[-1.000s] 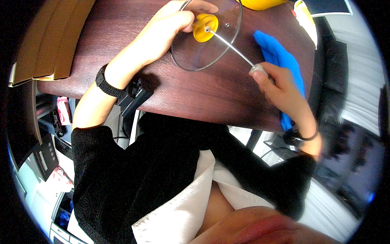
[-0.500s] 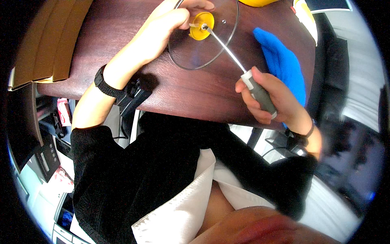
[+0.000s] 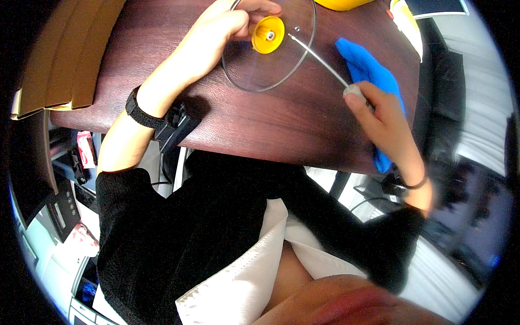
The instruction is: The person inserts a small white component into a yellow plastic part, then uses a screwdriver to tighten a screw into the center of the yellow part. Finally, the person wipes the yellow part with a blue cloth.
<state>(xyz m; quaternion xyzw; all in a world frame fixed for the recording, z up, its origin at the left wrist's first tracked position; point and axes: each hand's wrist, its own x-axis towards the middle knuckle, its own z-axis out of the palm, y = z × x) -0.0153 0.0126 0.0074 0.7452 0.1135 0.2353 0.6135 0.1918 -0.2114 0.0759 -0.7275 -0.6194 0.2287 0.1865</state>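
A round clear glass lid (image 3: 259, 90) with a thin dark rim is over the table. Near its middle is a yellow knob (image 3: 260, 45), its hollow side and metal centre facing me. My left hand (image 3: 214, 43) is closed at the knob's left side, thumb and fingers gripping it; part of the grip is hidden behind the knob. My right hand (image 3: 385, 116) is wrapped round the handle of a screwdriver (image 3: 325, 64) to the right. The screwdriver's tip points at the knob but is apart from it. A small metal-edged vent hole (image 3: 297, 29) shows on the lid.
A blue cloth (image 3: 355, 57) lies beside and under my right hand. Brown cardboard (image 3: 67, 59) stands at the far left of the dark wooden table (image 3: 260, 124). Part of a yellow object (image 3: 344, 3) shows at the top edge. A black device (image 3: 179, 127) is by my left wrist.
My right hand has drawn the screwdriver back to the right, so its tip has left the knob's centre. My left hand and the lid have barely moved.
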